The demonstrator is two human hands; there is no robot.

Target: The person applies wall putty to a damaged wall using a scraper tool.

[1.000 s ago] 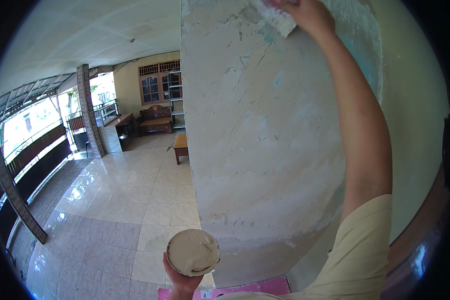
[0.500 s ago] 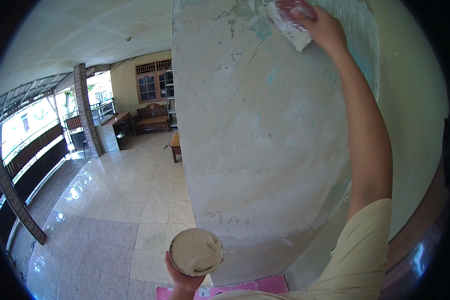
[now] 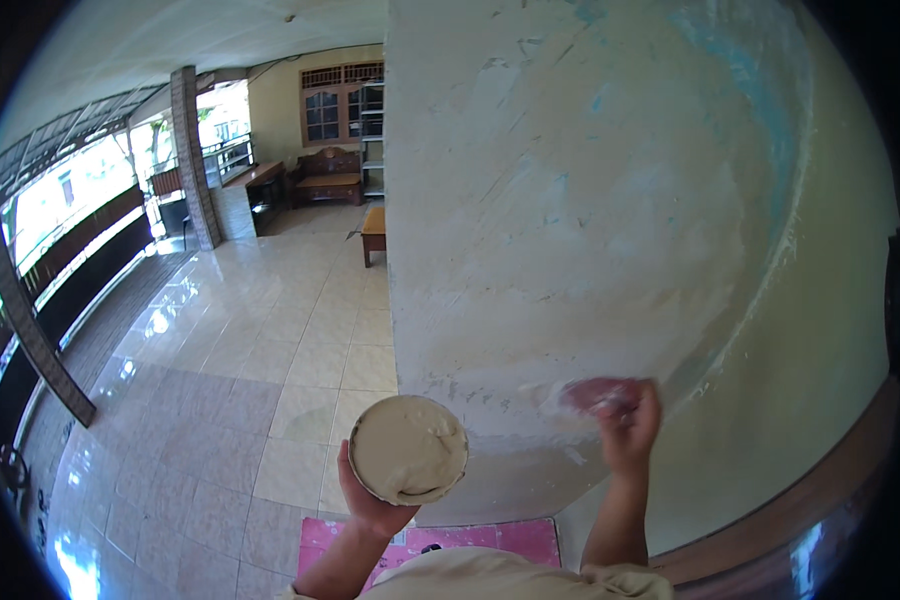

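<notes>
R hand (image 3: pixel 628 428) dropped low w/ scraper (image 3: pixel 592 396), wall (image 3: pixel 590 220) edge by bowl (image 3: pixel 408 449)

- The bowl (image 3: pixel 408 448) is pale grey at the rim and filled with smooth cream-white paste.
- The scraper (image 3: pixel 598 396) in the right hand (image 3: pixel 628 428) shows dull pinkish red, smeared with whitish paste.
- The wall (image 3: pixel 590 230) is patchy off-white and cream, with grey scuffs, thin dark scratches and streaks of turquoise blue toward its upper right.
- The floor (image 3: pixel 260 350) has glossy beige and pale grey square tiles with darker grout lines.
- The mat (image 3: pixel 430 540) at the wall's foot is bright pink.
- The sleeve (image 3: pixel 490 578) is pale khaki.
- The pillar (image 3: pixel 194 160) is grey-brown brick pattern.
- The bench (image 3: pixel 373 228) is reddish-brown wood.
</notes>
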